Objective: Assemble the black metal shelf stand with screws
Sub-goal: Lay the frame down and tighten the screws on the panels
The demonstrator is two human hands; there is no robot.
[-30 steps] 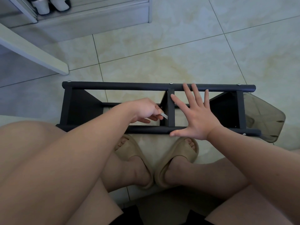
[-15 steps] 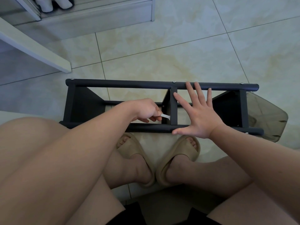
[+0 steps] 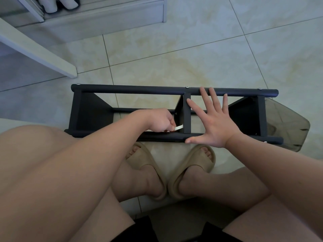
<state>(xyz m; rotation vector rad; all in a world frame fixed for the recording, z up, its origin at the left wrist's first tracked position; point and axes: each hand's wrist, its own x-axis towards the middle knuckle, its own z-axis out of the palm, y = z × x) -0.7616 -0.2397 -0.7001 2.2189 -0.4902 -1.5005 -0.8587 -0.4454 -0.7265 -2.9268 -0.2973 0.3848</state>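
The black metal shelf stand [image 3: 139, 89] lies on its side on the tiled floor in front of my feet, its long tubes running left to right. My left hand [image 3: 161, 121] reaches inside the frame and grips a small silver tool [image 3: 179, 127] held against the left face of the middle divider panel [image 3: 186, 117]. My right hand [image 3: 214, 119] is spread flat, fingers straight, pressing on the frame just right of that divider, thumb along the near tube. Silver screw heads [image 3: 187, 87] show on the far tube.
A smoky translucent plastic panel [image 3: 288, 123] lies by the stand's right end. A white board [image 3: 35, 49] slants across the upper left, with a step and shoes [image 3: 57, 4] behind it. My sandalled feet [image 3: 174, 165] sit just below the near tube.
My left hand with the tool has shifted slightly down toward the near tube beside the divider. My right hand stays pressed on the frame.
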